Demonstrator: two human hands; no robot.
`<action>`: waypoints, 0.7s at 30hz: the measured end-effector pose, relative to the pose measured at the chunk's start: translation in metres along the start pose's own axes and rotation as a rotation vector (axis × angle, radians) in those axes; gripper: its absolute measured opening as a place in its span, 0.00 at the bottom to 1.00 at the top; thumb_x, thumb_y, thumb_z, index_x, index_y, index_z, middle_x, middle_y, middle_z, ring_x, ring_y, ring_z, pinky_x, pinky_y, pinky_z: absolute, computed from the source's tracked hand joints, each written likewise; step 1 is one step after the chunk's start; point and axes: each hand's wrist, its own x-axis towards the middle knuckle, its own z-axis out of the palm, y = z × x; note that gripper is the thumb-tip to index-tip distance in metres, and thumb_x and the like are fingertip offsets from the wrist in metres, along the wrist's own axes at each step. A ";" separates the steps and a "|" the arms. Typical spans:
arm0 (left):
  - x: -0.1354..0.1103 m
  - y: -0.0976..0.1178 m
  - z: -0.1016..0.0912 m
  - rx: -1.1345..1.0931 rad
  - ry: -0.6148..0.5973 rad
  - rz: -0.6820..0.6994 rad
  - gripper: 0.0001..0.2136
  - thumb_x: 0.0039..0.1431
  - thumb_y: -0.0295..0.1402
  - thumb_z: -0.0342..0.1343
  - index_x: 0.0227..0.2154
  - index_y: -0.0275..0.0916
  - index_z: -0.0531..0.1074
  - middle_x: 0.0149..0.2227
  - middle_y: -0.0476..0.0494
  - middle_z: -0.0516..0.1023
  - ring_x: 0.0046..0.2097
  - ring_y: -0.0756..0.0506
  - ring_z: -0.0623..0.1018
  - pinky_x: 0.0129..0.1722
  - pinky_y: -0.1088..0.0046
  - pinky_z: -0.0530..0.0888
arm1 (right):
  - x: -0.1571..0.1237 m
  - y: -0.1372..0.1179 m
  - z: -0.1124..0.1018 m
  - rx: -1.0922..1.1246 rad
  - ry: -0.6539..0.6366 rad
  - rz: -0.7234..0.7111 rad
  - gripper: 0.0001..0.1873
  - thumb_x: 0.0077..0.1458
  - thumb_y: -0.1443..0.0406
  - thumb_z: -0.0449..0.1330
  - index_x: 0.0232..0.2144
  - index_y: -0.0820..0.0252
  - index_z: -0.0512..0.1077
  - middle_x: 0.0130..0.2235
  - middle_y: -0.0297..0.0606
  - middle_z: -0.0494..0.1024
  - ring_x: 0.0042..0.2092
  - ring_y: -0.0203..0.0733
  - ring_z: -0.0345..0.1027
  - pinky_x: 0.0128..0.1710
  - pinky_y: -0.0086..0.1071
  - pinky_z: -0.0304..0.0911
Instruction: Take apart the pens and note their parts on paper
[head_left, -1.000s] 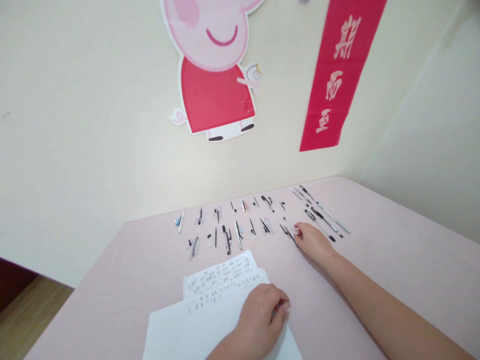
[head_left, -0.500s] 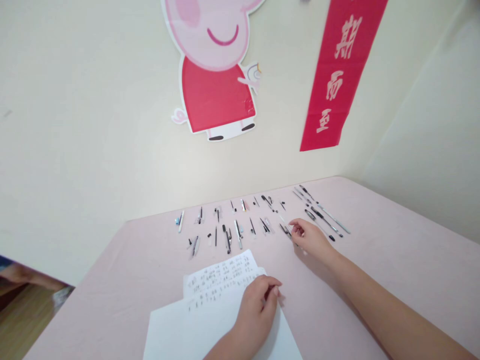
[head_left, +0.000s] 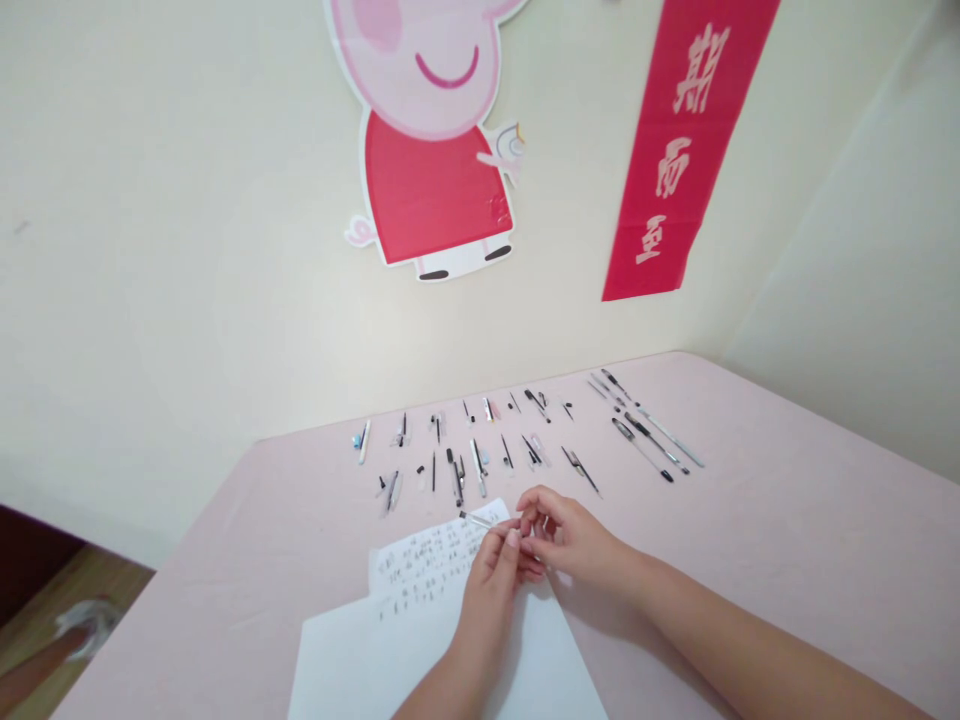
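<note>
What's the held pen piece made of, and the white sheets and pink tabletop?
Held pen piece: maybe plastic; smooth and pale, but too small to be sure. White sheets: paper, matte, thin, with handwriting. Pink tabletop: perhaps cloth, dull, faintly creased.

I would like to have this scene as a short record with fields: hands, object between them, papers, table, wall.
Left hand: over the papers, fingertips meeting the right hand's
Right hand: fingertips at the left hand
Object between hands: slim pale pen part with a dark end; which hand grips it is unclear
Papers: overlapping white sheets, handwriting on the upper part
Table: pink cover, rows of loose pen parts, longer pens at the right
Wall: Peppa Pig cutout, red banner with pale characters
</note>
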 end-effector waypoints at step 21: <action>-0.001 -0.002 0.000 -0.086 0.048 -0.071 0.17 0.48 0.44 0.59 0.30 0.33 0.73 0.24 0.44 0.74 0.28 0.47 0.75 0.33 0.70 0.71 | 0.010 0.025 -0.069 -0.230 0.379 0.094 0.05 0.45 0.65 0.50 0.22 0.58 0.63 0.22 0.31 0.65 0.26 0.35 0.60 0.26 0.27 0.56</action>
